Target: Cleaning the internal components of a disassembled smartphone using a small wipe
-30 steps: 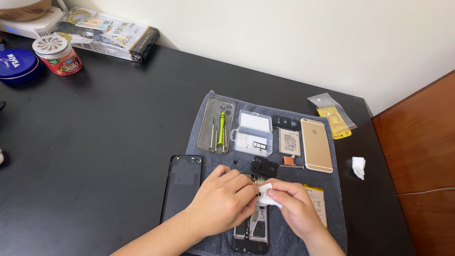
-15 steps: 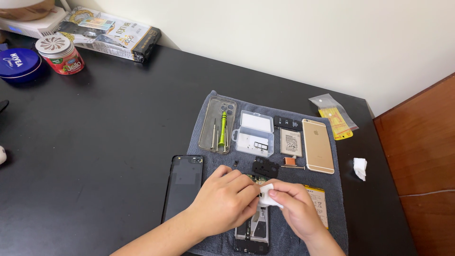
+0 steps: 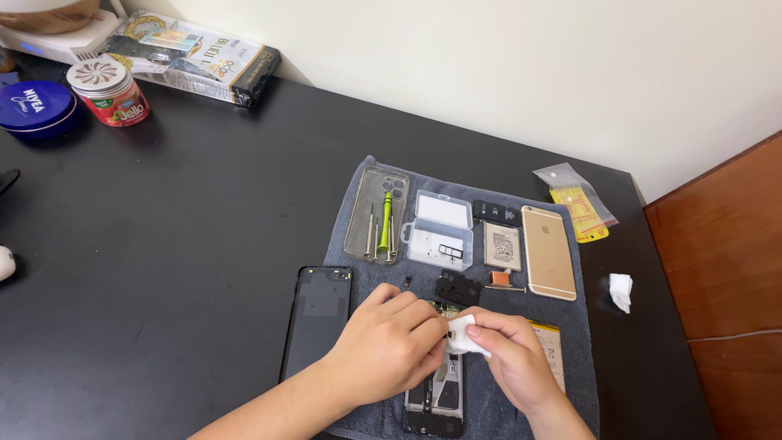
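Nearest the camera: opened phone chassis (image 3: 436, 399) lies face-up on the grey cloth mat (image 3: 586, 326), internals exposed, bottom edge near the frame's lower border. Both hands sit over its upper half.

Left hand (image 3: 389, 346) curled, fingertips pinched on a small part at the top of the chassis; the part itself is too small and too covered to make out. Right hand (image 3: 509, 358) pinches a folded white wipe (image 3: 464, 334) between thumb and fingers, wipe pressed right against the left fingertips. Both hands are closed, neither slack.

Just left of the hands: black back cover (image 3: 319, 318), flat, half on the mat edge and half on the black table (image 3: 179, 244). Just right of the right hand: a battery (image 3: 552, 346) with a pale label, partly hidden by the hand.

Mid mat: small black bracket piece (image 3: 458, 287), a tiny copper-coloured part (image 3: 498, 279) beside it. Gold phone (image 3: 548, 253), back up, on the mat's right side. A flat grey component (image 3: 503, 245) just left of it.

Far end of the mat: clear phone case (image 3: 376, 213) holding a green-handled screwdriver (image 3: 386, 218) and thin tools; clear plastic parts box (image 3: 440, 231) next to it, lid open.

Off the mat: crumpled white wipe (image 3: 621, 291) to the right, clear bag with yellow contents (image 3: 580, 204) beyond it. Far left corner: red jar (image 3: 108, 90), blue tin (image 3: 37, 104), printed box (image 3: 204, 55) against the wall.
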